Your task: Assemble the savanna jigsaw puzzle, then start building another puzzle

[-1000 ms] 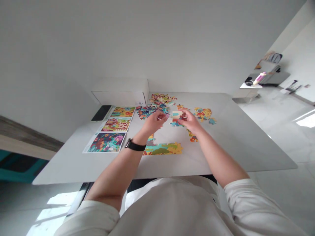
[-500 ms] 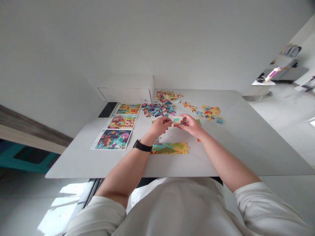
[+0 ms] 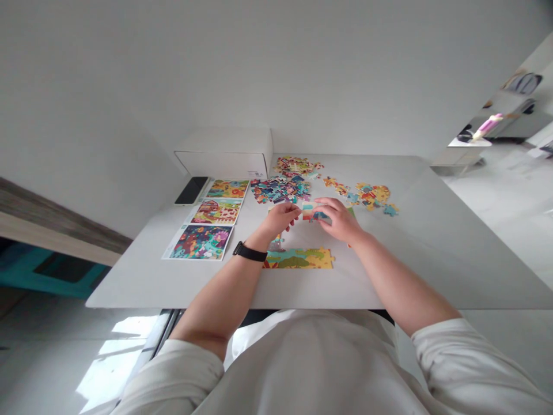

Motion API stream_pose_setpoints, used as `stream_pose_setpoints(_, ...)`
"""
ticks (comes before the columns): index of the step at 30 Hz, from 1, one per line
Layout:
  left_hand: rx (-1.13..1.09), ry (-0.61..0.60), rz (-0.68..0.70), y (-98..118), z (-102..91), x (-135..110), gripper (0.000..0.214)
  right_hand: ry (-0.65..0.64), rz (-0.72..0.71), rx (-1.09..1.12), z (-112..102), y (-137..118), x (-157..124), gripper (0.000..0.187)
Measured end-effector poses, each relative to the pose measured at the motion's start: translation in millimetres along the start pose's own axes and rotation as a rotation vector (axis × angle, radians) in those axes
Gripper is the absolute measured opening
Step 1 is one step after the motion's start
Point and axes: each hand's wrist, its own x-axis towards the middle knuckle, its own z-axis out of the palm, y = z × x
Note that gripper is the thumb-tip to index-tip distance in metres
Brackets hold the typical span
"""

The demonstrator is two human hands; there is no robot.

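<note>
Nearest me, an assembled puzzle section (image 3: 299, 259) lies on the white surface (image 3: 389, 271). My right hand (image 3: 339, 220) grips a small cluster of puzzle pieces (image 3: 313, 212); my left hand (image 3: 280, 219) curls just beside it (touching or not, I can't tell). Farther off lie loose pieces (image 3: 280, 190) and picture cards (image 3: 201, 242).

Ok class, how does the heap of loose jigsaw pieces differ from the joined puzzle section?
The heap of loose jigsaw pieces is jumbled; the joined puzzle section is one connected strip. The heap looks mostly blue and pink, the section green and yellow. The heap lies farther from the person than the section. Both lie on the pale table.
</note>
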Motion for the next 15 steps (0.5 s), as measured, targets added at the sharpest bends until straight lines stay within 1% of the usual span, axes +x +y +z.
stream_pose_setpoints(2, 0.044, 0.012, -0.003, -2, -5.2, 2, 0.022, -0.001, 0.000, -0.018, 0, 0, 1, 0.033)
stream_pose_setpoints(3, 0.087, 0.040, 0.004, -2, -9.4, 3, 0.020, 0.006, 0.004, -0.026, 0, 1, 2, 0.032)
stream_pose_setpoints(4, 0.141, 0.089, 0.020, -3, -14.6, 4, 0.017, 0.013, 0.011, -0.033, -1, 2, 2, 0.031)
stream_pose_setpoints(6, 0.261, 0.239, 0.076, -4, -26.7, 6, 0.010, 0.022, 0.038, -0.046, -2, 6, 1, 0.031)
stream_pose_setpoints(7, 0.314, 0.316, 0.102, -4, -32.8, 7, 0.013, 0.022, 0.051, -0.051, -2, 9, 1, 0.031)
stream_pose_setpoints(9, 0.409, 0.397, 0.113, -5, -42.8, 7, 0.020, 0.029, 0.061, -0.056, -1, 14, 0, 0.031)
stream_pose_setpoints(12, 0.544, 0.390, 0.126, -9, -49.2, 6, 0.025, 0.058, 0.030, -0.053, 3, 23, 0, 0.031)
stream_pose_setpoints(15, 0.670, 0.330, 0.204, -18, -46.7, 7, 0.028, 0.037, 0.006, -0.054, 8, 29, 6, 0.031)
